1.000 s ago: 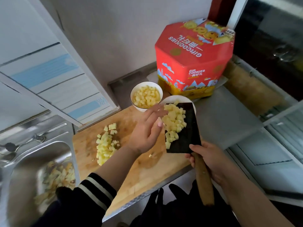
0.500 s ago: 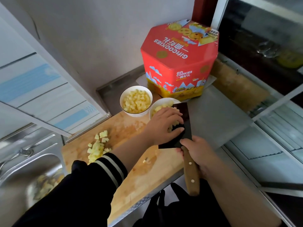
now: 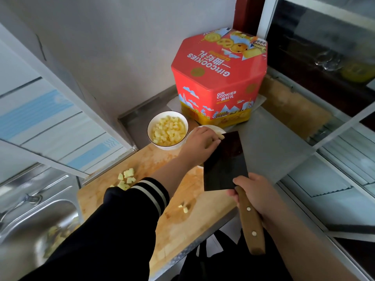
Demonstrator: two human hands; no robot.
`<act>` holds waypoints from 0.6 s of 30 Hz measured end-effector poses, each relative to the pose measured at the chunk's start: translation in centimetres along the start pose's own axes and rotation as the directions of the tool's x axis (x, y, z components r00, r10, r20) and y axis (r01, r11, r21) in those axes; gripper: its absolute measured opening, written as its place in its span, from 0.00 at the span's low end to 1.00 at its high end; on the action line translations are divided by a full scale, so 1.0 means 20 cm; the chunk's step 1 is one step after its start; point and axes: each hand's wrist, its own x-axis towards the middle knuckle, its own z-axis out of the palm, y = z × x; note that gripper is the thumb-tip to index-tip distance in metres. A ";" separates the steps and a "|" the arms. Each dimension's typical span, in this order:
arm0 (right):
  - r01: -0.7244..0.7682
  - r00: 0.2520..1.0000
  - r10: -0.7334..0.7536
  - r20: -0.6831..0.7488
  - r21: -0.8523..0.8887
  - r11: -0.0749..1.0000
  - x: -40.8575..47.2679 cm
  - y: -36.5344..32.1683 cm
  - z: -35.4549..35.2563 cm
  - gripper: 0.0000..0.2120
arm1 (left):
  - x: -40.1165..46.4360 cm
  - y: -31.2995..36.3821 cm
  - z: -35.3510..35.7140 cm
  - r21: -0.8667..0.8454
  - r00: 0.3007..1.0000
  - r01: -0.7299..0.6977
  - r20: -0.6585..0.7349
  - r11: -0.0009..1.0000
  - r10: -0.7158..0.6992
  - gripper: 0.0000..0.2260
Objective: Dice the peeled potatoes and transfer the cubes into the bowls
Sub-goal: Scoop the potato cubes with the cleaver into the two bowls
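Here the right hand (image 3: pixel 256 191) clenches the cleaver's (image 3: pixel 224 162) handle, blade pointing away over the near bowl (image 3: pixel 220 130), where the left hand (image 3: pixel 199 144) lies flat-fingered; remaining cubes (image 3: pixel 126 178) sit leftward on the board (image 3: pixel 178 224).

Yellow potato cubes (image 3: pixel 169 129) fill one white bowl (image 3: pixel 151 125); a second bowl (image 3: pixel 220 129) stands beside it; loose cubes (image 3: pixel 127 177) lie on the board.
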 end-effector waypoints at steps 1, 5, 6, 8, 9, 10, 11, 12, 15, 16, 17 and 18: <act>-0.003 1.000 0.003 -0.004 -0.002 1.000 -0.01 0.00 -0.01 0.07 | 0.02 -0.01 0.00 -0.012 1.000 0.028 0.006 1.000 -0.028 0.07; 0.026 0.999 -0.026 -0.024 -0.036 0.999 -0.03 0.01 -0.06 0.05 | 0.06 -0.04 -0.02 -0.058 0.995 0.102 -0.008 0.993 -0.102 0.06; 0.028 0.999 -0.029 -0.032 -0.039 0.999 -0.04 0.01 -0.07 0.05 | 0.06 -0.05 -0.03 -0.072 0.994 0.089 -0.054 0.993 -0.093 0.06; 0.031 0.999 -0.033 -0.039 -0.052 0.998 -0.04 0.00 -0.09 0.06 | 0.04 -0.04 -0.06 -0.067 0.983 -0.043 -0.180 0.997 0.030 0.09; 0.032 0.999 -0.035 -0.039 -0.058 0.998 -0.05 0.00 -0.09 0.07 | 0.03 -0.01 -0.08 -0.035 0.972 -0.133 -0.201 0.990 0.124 0.12; 0.032 0.999 -0.034 -0.035 -0.063 0.997 -0.05 -0.01 -0.09 0.07 | 0.02 0.01 -0.09 0.012 0.963 -0.213 -0.165 0.977 0.212 0.16; 0.034 0.999 -0.036 -0.030 -0.068 0.997 -0.05 -0.01 -0.09 0.08 | 0.02 0.03 -0.10 0.073 0.958 -0.272 -0.073 0.959 0.277 0.19; 0.040 0.999 -0.042 -0.025 -0.074 0.996 -0.05 -0.01 -0.09 0.09 | 0.01 0.05 -0.09 0.144 0.952 -0.305 0.053 0.941 0.300 0.23; 0.046 0.998 -0.049 -0.025 -0.100 0.994 -0.06 -0.02 -0.08 0.10 | -0.01 0.04 -0.06 0.301 0.933 -0.246 0.333 0.921 0.140 0.27; 0.042 0.999 -0.045 -0.029 -0.101 0.994 -0.06 -0.01 -0.08 0.10 | -0.03 0.01 -0.06 0.290 0.933 -0.185 0.352 0.939 0.075 0.26; 0.038 0.999 -0.041 -0.034 -0.098 0.994 -0.07 0.00 -0.09 0.09 | -0.04 0.00 -0.07 0.252 0.938 -0.125 0.346 0.959 0.032 0.26; 0.038 0.998 -0.042 -0.039 -0.096 0.995 -0.07 0.00 -0.09 0.07 | -0.06 -0.02 -0.08 0.207 0.945 -0.075 0.327 0.975 0.003 0.25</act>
